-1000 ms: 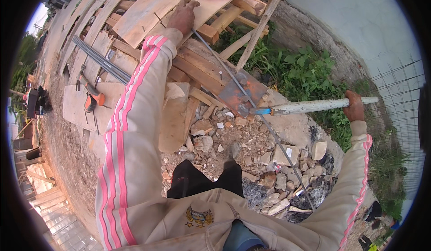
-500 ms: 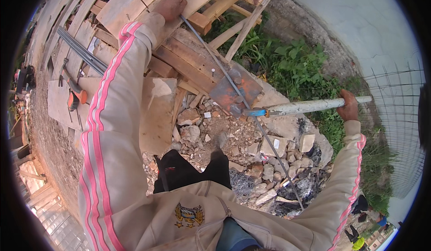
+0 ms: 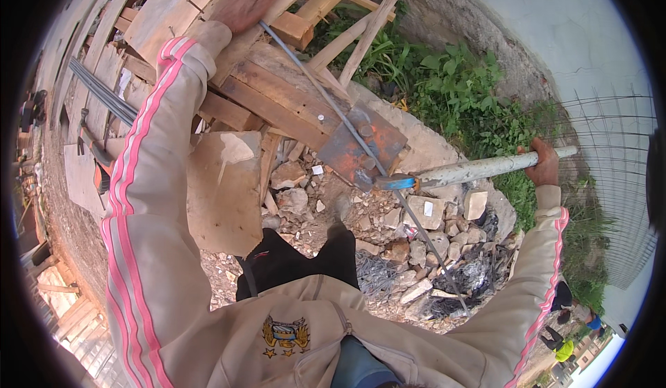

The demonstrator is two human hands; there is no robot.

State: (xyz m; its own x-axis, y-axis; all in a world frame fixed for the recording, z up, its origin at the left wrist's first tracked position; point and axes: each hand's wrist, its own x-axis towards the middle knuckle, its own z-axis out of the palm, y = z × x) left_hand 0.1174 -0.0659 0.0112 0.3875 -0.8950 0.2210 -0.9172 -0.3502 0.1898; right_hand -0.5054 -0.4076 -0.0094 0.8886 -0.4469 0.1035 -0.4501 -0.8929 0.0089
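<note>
My left hand point(image 3: 248, 3) lies on a wooden board point(image 3: 163, 24) at the upper left, its fingers stretched out. The end of a thin steel rod point(image 3: 316, 83) shows right beside that hand; whether the palm presses on it is hidden. The rod runs diagonally over a rusty steel plate point(image 3: 352, 149) with raised pegs, then down toward the lower right. At the right, my right hand point(image 3: 542, 162) is closed round a long, pale, paint-spattered pipe point(image 3: 479, 171). The pipe's blue end point(image 3: 395, 182) meets the rod just beside the plate.
Bundled rods point(image 3: 104, 91) and a hammer point(image 3: 95, 145) lie left of my left arm. A loose plywood piece point(image 3: 225, 187) stands before me. Rubble point(image 3: 416, 249) covers the ground by my legs. Green plants point(image 3: 454, 90), a pale wall point(image 3: 555, 34) and wire mesh point(image 3: 617, 159) border the right.
My left hand has flattened on the board, its fingers stretching further up and out. My right hand keeps its hold on the pipe, which has barely moved. The whole view has shifted slightly.
</note>
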